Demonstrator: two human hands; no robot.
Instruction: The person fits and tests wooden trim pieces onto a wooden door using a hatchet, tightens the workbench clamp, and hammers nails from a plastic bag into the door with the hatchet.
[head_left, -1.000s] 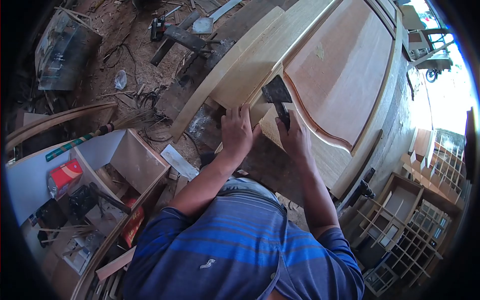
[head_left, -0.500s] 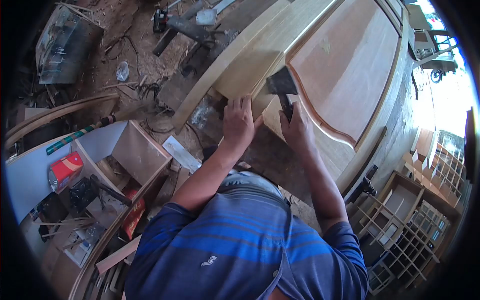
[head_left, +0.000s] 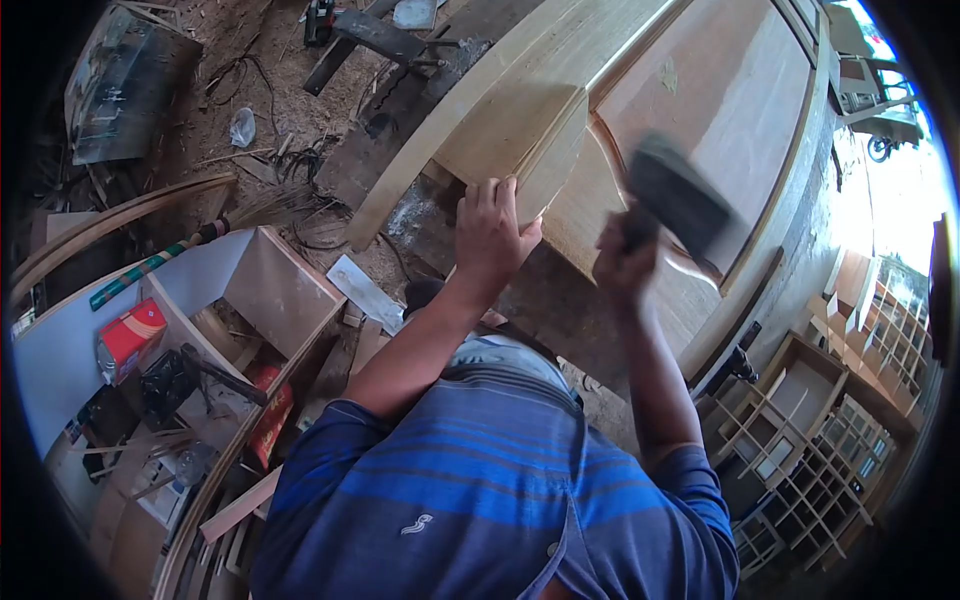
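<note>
My right hand is wrapped round the short dark handle of a broad-headed tool, blurred and raised over the lower part of a large wooden panel with a curved moulding. Whether the tool is a hammer or a hatchet I cannot tell. My left hand grips the near end of a pale wooden strip that lies along the panel's left part. The fingertips rest on top of the strip, with the thumb at its right side.
At the lower left stands an open wooden box with a red can and tools. Lattice frames lie at the lower right. A metal clamp stand and a plastic bag lie at the upper left.
The tool has swung up and to the right in my right hand, away from the strip. My left hand has shifted slightly right, and the strip's near end sits differently against the panel.
</note>
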